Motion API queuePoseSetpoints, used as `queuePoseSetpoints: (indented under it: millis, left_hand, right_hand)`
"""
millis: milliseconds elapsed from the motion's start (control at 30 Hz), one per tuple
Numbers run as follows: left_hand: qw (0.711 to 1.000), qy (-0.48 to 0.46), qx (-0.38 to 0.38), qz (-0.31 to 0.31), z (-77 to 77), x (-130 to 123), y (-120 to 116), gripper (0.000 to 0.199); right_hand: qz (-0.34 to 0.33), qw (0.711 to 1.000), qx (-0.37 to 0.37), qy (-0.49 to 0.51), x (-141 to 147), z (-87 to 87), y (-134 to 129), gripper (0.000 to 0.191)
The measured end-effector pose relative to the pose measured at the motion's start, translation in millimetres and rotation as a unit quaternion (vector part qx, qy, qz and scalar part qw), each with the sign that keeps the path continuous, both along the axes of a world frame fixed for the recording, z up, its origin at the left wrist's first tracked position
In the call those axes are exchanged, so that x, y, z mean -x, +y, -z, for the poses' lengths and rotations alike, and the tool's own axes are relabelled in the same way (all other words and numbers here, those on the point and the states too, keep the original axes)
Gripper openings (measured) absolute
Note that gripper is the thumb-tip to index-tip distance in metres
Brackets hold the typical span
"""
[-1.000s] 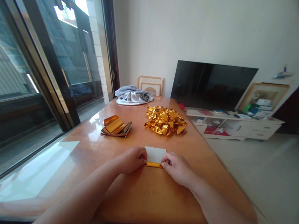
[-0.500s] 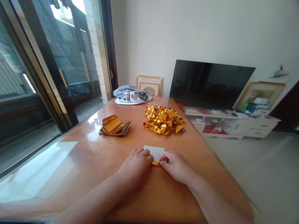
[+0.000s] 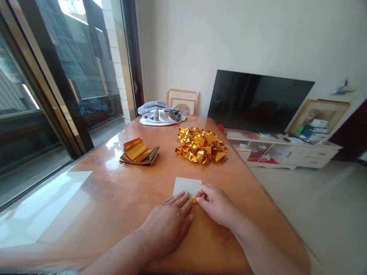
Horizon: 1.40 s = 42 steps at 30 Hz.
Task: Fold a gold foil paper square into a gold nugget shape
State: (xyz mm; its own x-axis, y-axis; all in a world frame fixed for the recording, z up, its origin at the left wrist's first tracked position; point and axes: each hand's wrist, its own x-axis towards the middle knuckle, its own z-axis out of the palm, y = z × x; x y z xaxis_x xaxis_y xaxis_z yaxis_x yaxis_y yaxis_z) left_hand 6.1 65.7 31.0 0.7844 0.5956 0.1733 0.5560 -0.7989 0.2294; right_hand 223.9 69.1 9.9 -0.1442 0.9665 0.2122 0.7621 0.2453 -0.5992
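A sheet of foil paper (image 3: pixel 187 185) lies on the table with its pale side up, and a narrow gold strip is folded over along its near edge. My left hand (image 3: pixel 171 220) lies flat, its stretched fingers resting on the left part of that fold. At the fold's right end, my right hand (image 3: pixel 215 203) pinches the paper's edge between thumb and forefinger. Beyond the hands, a heap of folded gold foil pieces (image 3: pixel 201 145) sits to the right. A stack of gold foil sheets (image 3: pixel 139 153) lies to the left, its top sheets curling up.
The glossy wooden table (image 3: pixel 112 208) carries folded cloth (image 3: pixel 160 114) at its far end. Framed pictures (image 3: pixel 183 100) lean on the wall behind. A television (image 3: pixel 259 101) and a white cabinet (image 3: pixel 296 155) stand beyond the right edge; a sliding glass door (image 3: pixel 46 81) is at left.
My left hand has flattened out, its bent fingers now stretched over the fold, and more of the sheet's pale left side shows. My right hand keeps its pinch in nearly the same place.
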Motion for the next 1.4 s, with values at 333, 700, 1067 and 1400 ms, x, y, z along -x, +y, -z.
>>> queuePoseSetpoints:
  millis: [333, 700, 1067, 1400]
  left_hand:
    - [0.998, -0.005, 0.055, -0.034, -5.9, 2, -3, 0.056]
    - [0.998, 0.001, 0.044, -0.04, -1.1, 0, -3, 0.058]
    - [0.999, 0.001, 0.022, -0.039, 5.6, -1, -3, 0.062]
    - [0.998, 0.008, 0.051, -0.033, -4.3, -1, -3, 0.057]
  right_hand:
    - [0.023, 1.0, -0.007, 0.005, 1, -1.2, -10, 0.016]
    - [0.02, 0.989, -0.071, -0.127, 8, -26.2, -33, 0.029]
    - [0.004, 0.953, 0.056, -0.298, 19, -25.3, -61, 0.055]
    - [0.035, 0.954, 0.019, -0.298, 13, -33.0, -62, 0.048]
